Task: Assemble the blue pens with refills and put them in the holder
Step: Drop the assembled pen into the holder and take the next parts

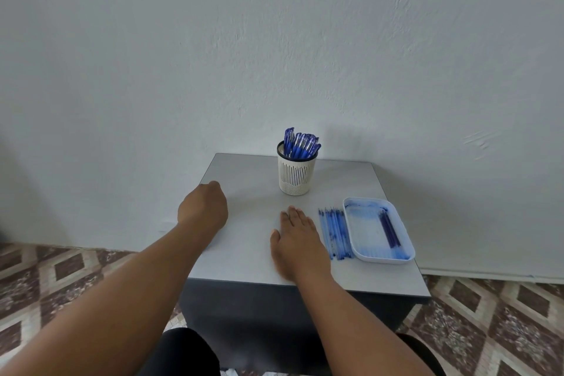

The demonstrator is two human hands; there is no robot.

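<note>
A cream slotted pen holder point(296, 174) stands at the back middle of the grey table point(244, 256), with several blue capped pens point(300, 143) upright in it. A row of several pale blue refills point(334, 233) lies on the table right of my right hand. A white tray point(360, 249) at the right holds two or three dark blue refills point(388, 227). My right hand point(297, 243) lies flat on the table, fingers straight, holding nothing. My left hand point(203, 207) sits near the table's left edge with fingers curled under; nothing shows in it.
The small table stands against a white wall. A patterned tile floor point(61, 284) surrounds it. My dark-clothed knees point(183, 351) show under the front edge. Bare table surface lies between my hands and in front of the holder.
</note>
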